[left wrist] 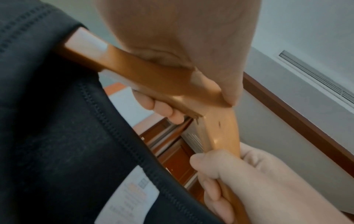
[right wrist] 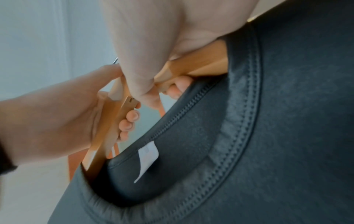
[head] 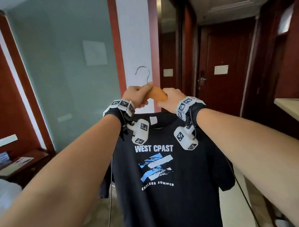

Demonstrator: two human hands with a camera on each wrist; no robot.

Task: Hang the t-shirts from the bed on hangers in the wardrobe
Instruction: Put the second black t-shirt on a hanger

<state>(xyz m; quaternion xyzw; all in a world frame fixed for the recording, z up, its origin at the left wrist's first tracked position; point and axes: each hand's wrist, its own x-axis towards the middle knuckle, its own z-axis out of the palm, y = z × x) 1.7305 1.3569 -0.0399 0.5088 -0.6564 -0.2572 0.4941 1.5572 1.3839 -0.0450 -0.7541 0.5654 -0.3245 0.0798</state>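
A black t-shirt with a "WEST CPAST" print hangs in front of me from a wooden hanger. The hanger's metal hook points up. My left hand grips the hanger's left arm just beside the hook, and my right hand grips its right arm. In the left wrist view my left-hand fingers curl under the hanger, whose arm runs into the t-shirt collar. In the right wrist view the hanger enters the t-shirt neck on that side too.
A frosted glass wall stands ahead on the left, with a white pillar beside it. A corridor with a dark wooden door opens ahead on the right. A bed corner and nightstand lie lower left, a counter at right.
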